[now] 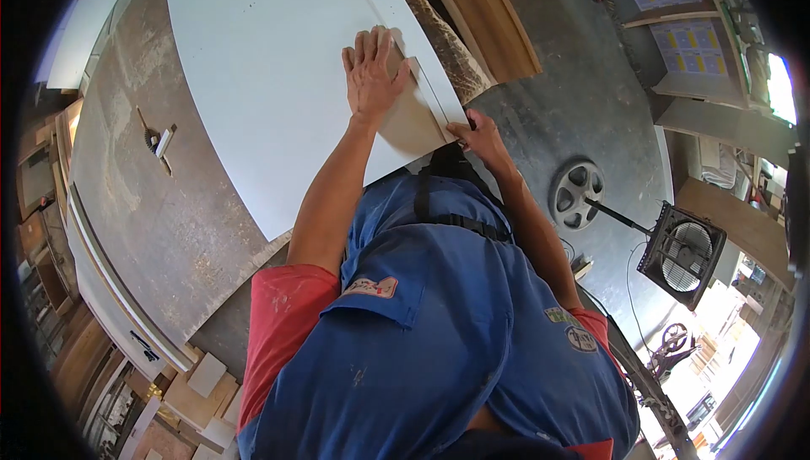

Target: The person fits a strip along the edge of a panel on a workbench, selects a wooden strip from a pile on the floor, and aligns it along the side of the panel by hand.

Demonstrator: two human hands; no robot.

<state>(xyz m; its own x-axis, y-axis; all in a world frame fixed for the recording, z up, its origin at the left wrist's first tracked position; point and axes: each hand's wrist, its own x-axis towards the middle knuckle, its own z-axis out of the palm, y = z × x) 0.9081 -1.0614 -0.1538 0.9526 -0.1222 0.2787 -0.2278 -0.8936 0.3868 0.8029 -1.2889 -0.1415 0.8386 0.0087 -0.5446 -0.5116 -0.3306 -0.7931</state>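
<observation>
Head view: the panel (261, 63) lies on the table (169, 232), the board (405, 131) on it. Left hand (369, 80) is spread wide, pressing flat. Right hand (483, 138) is bent at the panel's corner; whether it grips cannot be told. Risks, as judged: uneven pressure could skew the board; grit could scratch the panel; a slip could nip 1 or more fingers.

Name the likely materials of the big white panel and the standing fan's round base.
White panel: probably laminated or painted board, going by its smooth, even, pale face.
Fan base: metal or hard plastic; its smooth, grey, spoked surface fits either.
</observation>
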